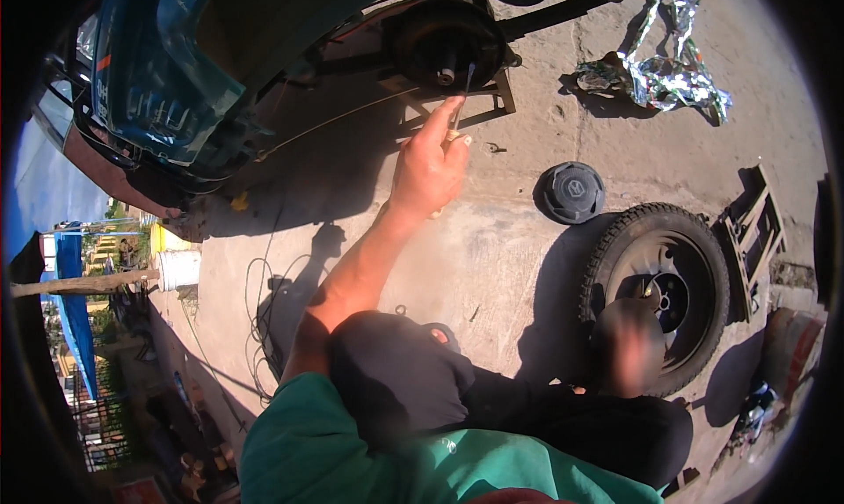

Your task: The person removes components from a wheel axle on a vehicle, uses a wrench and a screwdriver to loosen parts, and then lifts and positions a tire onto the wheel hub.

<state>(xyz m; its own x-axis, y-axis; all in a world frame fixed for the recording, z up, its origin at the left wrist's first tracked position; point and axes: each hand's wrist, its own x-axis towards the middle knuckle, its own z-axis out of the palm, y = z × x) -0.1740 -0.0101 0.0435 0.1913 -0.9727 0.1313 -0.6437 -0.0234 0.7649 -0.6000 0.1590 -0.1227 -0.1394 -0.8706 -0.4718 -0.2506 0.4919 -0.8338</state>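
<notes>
My left hand (pixel 431 165) is closed round a screwdriver (pixel 469 84) with a thin metal shaft and a pale yellowish handle, its index finger stretched along it. The shaft reaches up to the lower right of a dark brake drum (pixel 422 51) with a hub stub at its centre. Whether the tip touches the drum cannot be told. The drum sits on the axle of a teal vehicle (pixel 167 82), above a metal stand (pixel 503 95). My right hand is not in view; a blurred skin-coloured patch over the tyre cannot be made out.
A wheel with tyre (pixel 607 240) lies at the right, beside a black hub cap (pixel 573 193). Crumpled silver foil (pixel 655 77) lies far right, a metal frame (pixel 754 236) beyond the wheel. A loose cable (pixel 255 328) and a white bucket (pixel 178 269) are left.
</notes>
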